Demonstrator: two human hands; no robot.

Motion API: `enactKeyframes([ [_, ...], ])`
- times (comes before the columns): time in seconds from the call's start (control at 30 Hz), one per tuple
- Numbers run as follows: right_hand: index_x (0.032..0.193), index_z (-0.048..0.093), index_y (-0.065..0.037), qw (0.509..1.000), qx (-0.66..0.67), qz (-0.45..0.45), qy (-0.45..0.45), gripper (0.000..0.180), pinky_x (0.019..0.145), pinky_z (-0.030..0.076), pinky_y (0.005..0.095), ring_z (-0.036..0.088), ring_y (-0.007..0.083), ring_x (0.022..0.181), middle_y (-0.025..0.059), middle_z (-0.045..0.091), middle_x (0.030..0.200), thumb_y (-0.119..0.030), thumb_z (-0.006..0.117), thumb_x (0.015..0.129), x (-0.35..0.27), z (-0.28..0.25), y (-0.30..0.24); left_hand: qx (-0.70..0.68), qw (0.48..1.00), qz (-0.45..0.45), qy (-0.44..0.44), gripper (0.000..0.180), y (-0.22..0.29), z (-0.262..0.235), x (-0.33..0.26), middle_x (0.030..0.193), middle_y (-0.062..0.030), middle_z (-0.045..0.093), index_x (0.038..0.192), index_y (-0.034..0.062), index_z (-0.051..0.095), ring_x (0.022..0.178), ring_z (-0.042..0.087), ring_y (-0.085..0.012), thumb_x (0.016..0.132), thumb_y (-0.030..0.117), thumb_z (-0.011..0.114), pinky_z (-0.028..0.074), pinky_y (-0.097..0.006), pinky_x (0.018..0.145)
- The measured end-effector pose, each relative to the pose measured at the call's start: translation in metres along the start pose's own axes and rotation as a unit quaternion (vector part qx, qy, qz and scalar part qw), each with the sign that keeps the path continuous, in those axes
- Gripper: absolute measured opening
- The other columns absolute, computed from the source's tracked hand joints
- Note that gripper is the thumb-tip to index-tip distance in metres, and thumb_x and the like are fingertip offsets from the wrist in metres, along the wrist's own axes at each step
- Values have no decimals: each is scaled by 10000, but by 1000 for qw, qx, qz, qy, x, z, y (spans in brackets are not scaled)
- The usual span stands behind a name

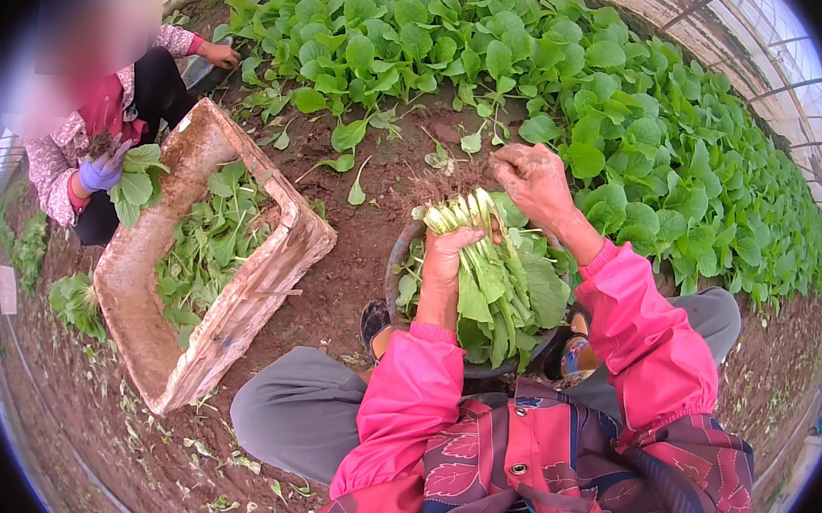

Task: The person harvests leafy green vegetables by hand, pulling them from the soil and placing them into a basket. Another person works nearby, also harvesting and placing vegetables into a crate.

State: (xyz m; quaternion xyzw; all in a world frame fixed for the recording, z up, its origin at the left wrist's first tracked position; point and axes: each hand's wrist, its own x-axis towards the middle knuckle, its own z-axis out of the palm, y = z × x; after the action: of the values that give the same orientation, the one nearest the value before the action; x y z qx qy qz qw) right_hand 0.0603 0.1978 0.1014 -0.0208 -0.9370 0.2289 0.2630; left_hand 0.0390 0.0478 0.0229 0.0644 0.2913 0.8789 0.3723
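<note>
— Greenhouse soil [359, 253] underfoot. Findings?
— Left hand [447, 248] closed round bunched greens [501, 287] over the tub [393, 279]; right hand [538, 184] curled beside the roots [440, 184], hold undeterminable. Recommend supporting stems [472, 210] firmly, roots aligned, without crushing.

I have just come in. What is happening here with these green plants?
The person's left hand grips a bunch of leafy green plants with brown roots above a dark round tub holding more leaves. The right hand, fingers curled, is beside the roots; whether it touches them is unclear. At left, a dirt-stained whitish box contains loose green leaves. Beyond it, a co-worker's purple-gloved hand holds another leafy bunch with roots. A dense bed of plants grows ahead.
</note>
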Motion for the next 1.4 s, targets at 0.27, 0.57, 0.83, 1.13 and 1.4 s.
enactKeyframes([
  [0.27,1126,516,18,961,168,210,-61,336,881,396,320,528,280,1012,169,547,1101,-226,431,912,-49,32,-30,-79,993,24,83,322,-7,-6,2,851,-71,619,988,-14,570,734,605,-161,670,-48,532,499,-273,682],
  [0.57,1162,498,-52,995,65,70,-27,392,854,379,350,491,270,1039,133,502,1149,-205,574,809,-31,18,-38,-74,991,55,94,337,5,7,1,828,-59,613,971,-13,569,704,596,-153,638,-54,533,487,-257,663],
  [0.83,860,598,-73,931,-170,-291,-143,279,862,316,420,430,263,1108,102,510,1078,-122,619,586,20,11,-57,62,978,82,182,297,-6,33,-3,872,-60,609,978,-9,575,762,563,-125,726,104,686,462,-270,696],
  [1.13,828,643,-80,925,-164,-147,-309,176,803,324,379,525,219,946,61,589,949,-199,597,707,86,-15,-27,51,997,-30,47,292,-4,16,-4,772,-124,617,928,-63,567,620,600,-205,638,-36,547,513,-303,588],
  [1.4,608,578,-37,886,-108,-112,-437,104,755,373,454,575,309,695,139,584,639,-132,538,616,87,-1,-14,71,996,-42,18,337,4,16,1,770,-131,608,952,-55,552,649,585,-219,617,-27,542,492,-313,619],
])
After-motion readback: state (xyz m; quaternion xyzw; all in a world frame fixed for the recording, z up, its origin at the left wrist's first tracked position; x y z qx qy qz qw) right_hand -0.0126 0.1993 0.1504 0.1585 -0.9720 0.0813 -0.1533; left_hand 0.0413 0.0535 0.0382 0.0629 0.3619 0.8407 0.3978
